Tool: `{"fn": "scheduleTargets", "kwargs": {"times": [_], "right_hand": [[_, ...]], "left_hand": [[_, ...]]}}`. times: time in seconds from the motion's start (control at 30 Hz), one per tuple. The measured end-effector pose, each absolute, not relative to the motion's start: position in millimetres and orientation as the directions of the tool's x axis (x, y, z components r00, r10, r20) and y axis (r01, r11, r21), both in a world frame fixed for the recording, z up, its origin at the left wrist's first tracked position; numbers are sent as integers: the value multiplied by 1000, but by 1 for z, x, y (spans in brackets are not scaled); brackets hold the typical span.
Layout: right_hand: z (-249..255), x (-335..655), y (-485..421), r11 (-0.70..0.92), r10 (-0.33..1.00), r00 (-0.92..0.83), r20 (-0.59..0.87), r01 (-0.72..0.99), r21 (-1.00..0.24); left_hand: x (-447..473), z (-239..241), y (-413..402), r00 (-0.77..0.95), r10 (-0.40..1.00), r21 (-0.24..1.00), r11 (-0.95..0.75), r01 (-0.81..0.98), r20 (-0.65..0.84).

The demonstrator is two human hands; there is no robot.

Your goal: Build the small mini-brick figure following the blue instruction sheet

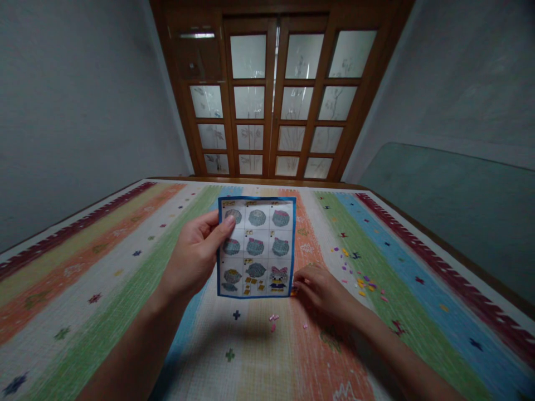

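A blue-bordered instruction sheet [257, 267] with printed step pictures of a blocky figure is held upright above the table. My left hand [196, 250] pinches its left edge, thumb on the front and fingers behind. By the lower right edge of the sheet is my right hand [320, 287], its fingers curled together. Whether those fingertips touch the sheet or hold a tiny piece, I cannot make out. Below the sheet lie a few small pink building bricks [273, 318] on the cloth. Several loose yellow, purple and pink bricks [365, 283] are scattered right of my right hand.
A striped, patterned tablecloth [125, 289] covers the table. Beyond its far edge stand wooden doors [271, 100] with frosted panes. Pale walls rise on both sides, and a greenish rounded panel [451, 211] is at the right.
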State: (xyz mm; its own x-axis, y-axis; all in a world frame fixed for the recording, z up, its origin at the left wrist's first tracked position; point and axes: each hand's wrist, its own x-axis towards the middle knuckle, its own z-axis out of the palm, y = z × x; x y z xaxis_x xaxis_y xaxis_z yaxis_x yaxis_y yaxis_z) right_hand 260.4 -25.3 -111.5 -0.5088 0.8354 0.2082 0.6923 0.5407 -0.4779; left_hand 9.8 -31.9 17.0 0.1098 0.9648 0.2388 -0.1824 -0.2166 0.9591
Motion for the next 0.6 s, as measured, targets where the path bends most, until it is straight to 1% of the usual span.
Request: {"fn": "scheduleTargets", "kwargs": {"times": [0.2,0.37,0.6], "right_hand": [[-112,262,-23,548,834,-497,239,701,-457],[-118,258,-23,571,820,-505,267,700,-430],[-120,258,-23,610,788,-552,272,644,-461]], "left_hand": [[10,17,-31,109,963,961,-225,-163,245],[10,16,-30,120,960,956,-227,-187,251],[10,16,-30,118,962,958,-222,-182,245]]}}
